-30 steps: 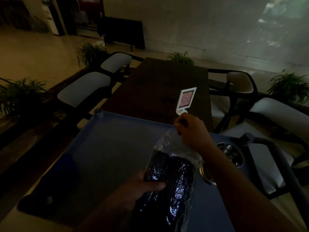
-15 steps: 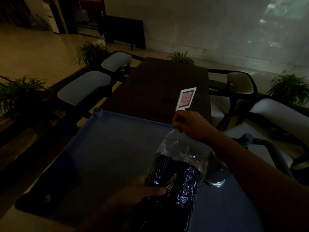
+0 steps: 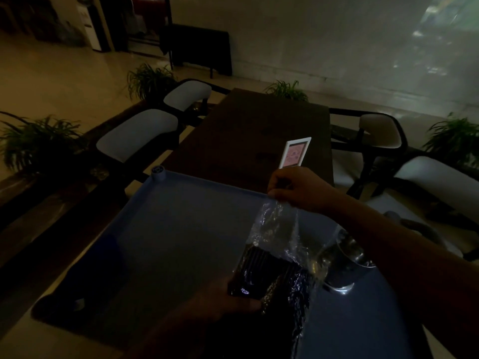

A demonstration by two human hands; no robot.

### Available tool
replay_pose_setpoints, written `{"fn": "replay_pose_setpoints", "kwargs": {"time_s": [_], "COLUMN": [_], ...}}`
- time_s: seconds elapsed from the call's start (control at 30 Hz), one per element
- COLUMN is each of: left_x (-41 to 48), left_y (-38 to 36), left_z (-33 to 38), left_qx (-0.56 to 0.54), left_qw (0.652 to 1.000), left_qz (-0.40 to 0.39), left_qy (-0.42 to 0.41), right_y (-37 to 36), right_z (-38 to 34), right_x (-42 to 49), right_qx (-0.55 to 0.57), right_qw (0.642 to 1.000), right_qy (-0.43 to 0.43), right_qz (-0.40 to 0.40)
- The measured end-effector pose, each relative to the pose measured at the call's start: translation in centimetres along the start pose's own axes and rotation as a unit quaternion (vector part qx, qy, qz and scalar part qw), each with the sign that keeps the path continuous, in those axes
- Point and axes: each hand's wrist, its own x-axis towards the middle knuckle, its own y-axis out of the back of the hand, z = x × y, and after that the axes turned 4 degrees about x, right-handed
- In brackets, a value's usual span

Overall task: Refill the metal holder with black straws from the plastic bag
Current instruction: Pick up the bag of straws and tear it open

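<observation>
While the left hand [image 3: 220, 299] stays clamped round the lower end of the crinkled clear plastic bag [image 3: 277, 244] and its bundle of thin black straws [image 3: 267, 270], the right hand [image 3: 298, 189], fingers pinched shut on the bag's top edge, has drawn that mouth higher and farther away than half a second ago, stretching the film taut above the blue plastic tray top [image 3: 181, 229]. Just right of the gripped bag stands the shiny round metal holder [image 3: 347, 265], partly hidden by the film and the right forearm; beyond the pinch, a white-framed card sign [image 3: 295, 152] stands on the dark wooden table [image 3: 246, 130].
</observation>
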Motion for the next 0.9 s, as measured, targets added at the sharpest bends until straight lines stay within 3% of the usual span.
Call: {"fn": "replay_pose_setpoints", "kwargs": {"time_s": [0.23,0.43,0.67,0.9], "left_x": [0.5,1.2,0.5,0.0], "left_y": [0.4,0.5,-0.5,-0.7], "left_z": [-1.1,-1.2,-0.4,1.0], "left_qx": [-0.022,-0.033,-0.035,0.002], "left_qw": [0.999,0.999,0.999,1.0], "left_qz": [0.025,0.016,0.001,-0.003], "left_qy": [0.012,0.013,0.019,0.023], "right_y": [1.5,1.0,0.7,0.6], "right_z": [-0.4,-0.1,1.4,3.6], "right_x": [-1.9,-3.5,-3.4,-2.6], "right_qx": [0.113,-0.145,-0.131,-0.081], "right_qw": [0.991,0.987,0.99,0.995], "right_qy": [-0.047,-0.063,-0.032,-0.06], "right_qz": [0.052,0.018,0.051,0.023]}}
